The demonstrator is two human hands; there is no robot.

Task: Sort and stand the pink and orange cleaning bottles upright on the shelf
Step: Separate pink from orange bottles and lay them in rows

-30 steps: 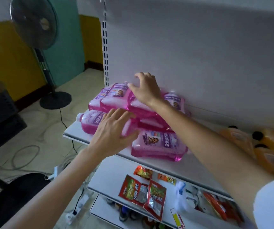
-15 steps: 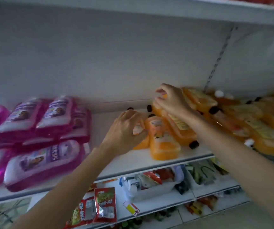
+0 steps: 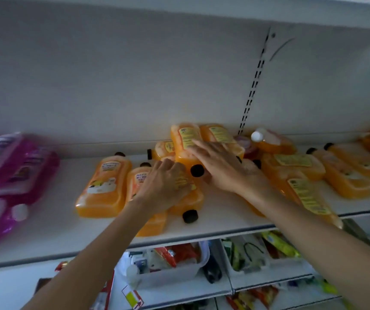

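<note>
Several orange bottles with black caps lie flat in a loose pile on the white shelf [image 3: 222, 222]. My left hand [image 3: 164, 186] lies over one orange bottle [image 3: 190, 195] near the shelf's front, fingers curled over its far edge. My right hand [image 3: 222, 168] rests with straight fingers on a higher orange bottle [image 3: 183, 139] leaning at the back wall, thumb beside its black cap [image 3: 197, 170]. Another orange bottle [image 3: 103, 186] lies just left of my hands. Pink bottles [image 3: 12, 175] are stacked flat at the shelf's left end, blurred.
More orange bottles [image 3: 349, 175] lie flat to the right, one with a white cap [image 3: 256, 136]. A slotted upright [image 3: 253, 86] runs up the back wall. A shelf board hangs above. Lower shelves hold plastic bins [image 3: 179, 274] and snack packets.
The view has swung right from the pink stack to the orange pile. Both hands have left the pink bottles and come down onto the orange ones, closer together.
</note>
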